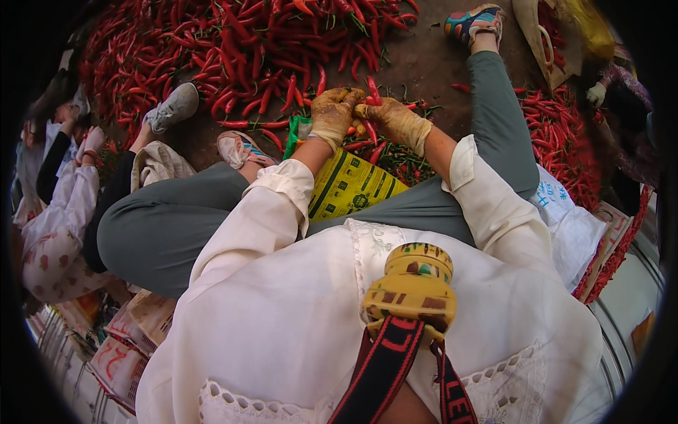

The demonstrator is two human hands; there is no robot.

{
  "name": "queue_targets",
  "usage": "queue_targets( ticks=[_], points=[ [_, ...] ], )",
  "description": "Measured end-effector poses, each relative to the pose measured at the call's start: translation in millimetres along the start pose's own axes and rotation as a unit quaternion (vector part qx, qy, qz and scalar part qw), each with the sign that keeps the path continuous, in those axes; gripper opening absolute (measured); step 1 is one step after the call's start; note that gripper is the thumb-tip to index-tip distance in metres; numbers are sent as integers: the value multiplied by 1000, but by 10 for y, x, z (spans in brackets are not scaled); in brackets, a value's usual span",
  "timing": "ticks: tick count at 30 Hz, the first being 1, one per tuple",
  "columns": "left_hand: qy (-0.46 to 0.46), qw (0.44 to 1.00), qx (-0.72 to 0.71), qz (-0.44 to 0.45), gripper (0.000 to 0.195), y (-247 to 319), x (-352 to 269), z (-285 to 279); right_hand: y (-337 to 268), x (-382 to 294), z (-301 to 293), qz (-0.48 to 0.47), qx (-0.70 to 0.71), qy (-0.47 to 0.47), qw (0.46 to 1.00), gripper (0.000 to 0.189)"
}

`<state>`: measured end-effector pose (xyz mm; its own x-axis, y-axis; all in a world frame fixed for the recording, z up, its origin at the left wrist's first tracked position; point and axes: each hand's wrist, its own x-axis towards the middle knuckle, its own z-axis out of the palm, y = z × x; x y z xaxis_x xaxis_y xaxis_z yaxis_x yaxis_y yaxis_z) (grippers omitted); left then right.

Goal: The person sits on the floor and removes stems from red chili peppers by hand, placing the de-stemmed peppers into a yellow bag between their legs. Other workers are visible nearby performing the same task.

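Observation:
My left hand, in a stained yellowish glove, is curled with its fingertips close to the right hand, near orange-yellow fingertips or glove ends; whether it grips anything is unclear. In a matching glove, my right hand is closed around a red chili pepper that sticks up between thumb and fingers. Red chilies and green stems lie below the right hand. A yellow printed bag with a green edge rests between the legs, under the left wrist. Beyond the hands spreads a large heap of red chilies.
More chilies are piled at the right, beside a white woven sack. Co-workers sit at the far left and far right; one gloved hand shows at right. Stacked cartons stand at lower left. A headlamp hangs on the chest.

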<state>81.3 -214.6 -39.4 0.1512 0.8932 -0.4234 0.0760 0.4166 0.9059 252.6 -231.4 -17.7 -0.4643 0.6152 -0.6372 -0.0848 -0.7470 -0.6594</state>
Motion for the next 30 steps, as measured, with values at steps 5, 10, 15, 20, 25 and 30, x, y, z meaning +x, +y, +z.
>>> queue_targets(
  ticks=[5, 10, 15, 20, 25, 30],
  points=[
    [-171, 890, 420, -54, 20, 128, 58, -57, -130, 154, -161, 54, -447, 164, 878, 39],
    [-403, 758, 512, 8, 57, 116, -307, 341, -411, 930, -465, -56, -540, 356, 761, 36],
    [-250, 917, 309, -12, 39, -30, -91, 111, -390, 1451, -596, -11, -550, 363, 752, 42],
    [24, 982, -100, -160, 24, 101, 451, -193, -363, 1043, -527, -49, -462, 237, 853, 45],
    [-72, 984, -67, -146, 15, 190, 389, -131, -263, 362, -216, -62, -280, 132, 949, 56],
    [12, 999, -26, 15, 12, 115, 184, -6, -58, 188, 57, -34, 94, 108, 989, 39]
  ],
)
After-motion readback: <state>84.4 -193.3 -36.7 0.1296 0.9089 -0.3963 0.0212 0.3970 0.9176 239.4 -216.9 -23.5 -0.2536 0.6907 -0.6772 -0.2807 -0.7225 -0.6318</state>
